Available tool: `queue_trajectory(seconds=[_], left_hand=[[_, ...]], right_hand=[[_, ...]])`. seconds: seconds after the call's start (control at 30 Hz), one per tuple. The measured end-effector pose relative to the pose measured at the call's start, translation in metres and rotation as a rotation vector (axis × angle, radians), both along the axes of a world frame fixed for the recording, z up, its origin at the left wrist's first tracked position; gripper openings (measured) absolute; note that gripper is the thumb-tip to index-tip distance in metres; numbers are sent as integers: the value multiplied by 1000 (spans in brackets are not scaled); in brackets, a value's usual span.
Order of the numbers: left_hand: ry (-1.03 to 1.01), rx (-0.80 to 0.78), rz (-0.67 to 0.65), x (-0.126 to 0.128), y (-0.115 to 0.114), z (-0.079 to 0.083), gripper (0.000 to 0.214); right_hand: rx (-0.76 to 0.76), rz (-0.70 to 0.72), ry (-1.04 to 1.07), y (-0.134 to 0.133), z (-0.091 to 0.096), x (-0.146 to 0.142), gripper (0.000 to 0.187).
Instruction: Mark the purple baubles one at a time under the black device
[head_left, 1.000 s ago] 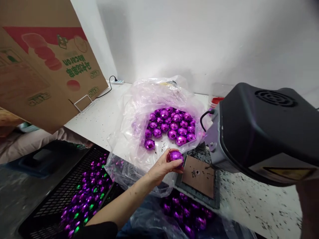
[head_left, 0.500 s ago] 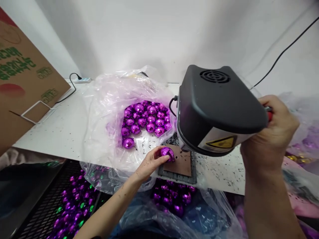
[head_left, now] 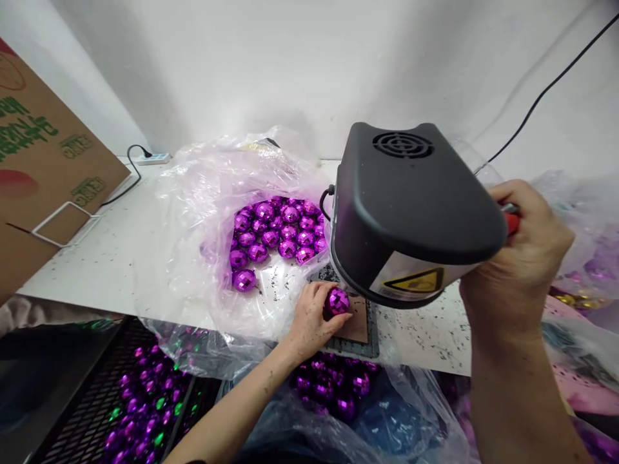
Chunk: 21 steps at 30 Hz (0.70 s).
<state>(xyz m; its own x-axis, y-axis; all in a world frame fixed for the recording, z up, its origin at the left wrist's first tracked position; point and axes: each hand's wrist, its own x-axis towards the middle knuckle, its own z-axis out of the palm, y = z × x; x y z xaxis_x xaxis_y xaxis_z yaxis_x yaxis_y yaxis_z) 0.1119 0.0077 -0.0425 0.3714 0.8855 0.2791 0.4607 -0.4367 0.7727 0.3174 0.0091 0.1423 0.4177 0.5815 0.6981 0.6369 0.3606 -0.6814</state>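
My left hand (head_left: 309, 319) is closed around a purple faceted ball (head_left: 336, 301) and holds it on the brown pad (head_left: 358, 325) under the black machine head (head_left: 411, 206). My right hand (head_left: 522, 251) grips the red handle (head_left: 511, 222) at the machine's right side. The machine head hangs low over the pad and hides most of it. Behind my left hand an open clear plastic bag (head_left: 203, 212) holds several more purple balls (head_left: 275, 232).
A cardboard box (head_left: 43, 167) leans at the left over the speckled white table (head_left: 120, 258). A power strip (head_left: 152, 157) lies at the back. Below the table edge, a black crate (head_left: 97, 412) and a plastic bag (head_left: 333, 393) hold purple balls. More bags lie right.
My left hand has slid the ball further under the machine head onto the pad. The view swung right, bringing my right hand on the handle into sight; the head has come slightly lower.
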Motion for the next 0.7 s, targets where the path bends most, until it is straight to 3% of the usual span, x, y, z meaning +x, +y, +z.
queue_trajectory(seconds=[0.1,0.27,0.57,0.7], left_hand=[[19,15,30,8,-3,-7,40],[8,15,-47,16,-5,-15,35],[36,-40,-70,17,-2,-2,34],[32,-73,-53,19,0,-1,34]], right_hand=[[0,-1,-14,0,-1,0,21],[31,-2,-36,-2,-3,-3,24],[42,-1,-71,-4,-7,-1,22],[107,-72,-195,-5,-11,-3,21]])
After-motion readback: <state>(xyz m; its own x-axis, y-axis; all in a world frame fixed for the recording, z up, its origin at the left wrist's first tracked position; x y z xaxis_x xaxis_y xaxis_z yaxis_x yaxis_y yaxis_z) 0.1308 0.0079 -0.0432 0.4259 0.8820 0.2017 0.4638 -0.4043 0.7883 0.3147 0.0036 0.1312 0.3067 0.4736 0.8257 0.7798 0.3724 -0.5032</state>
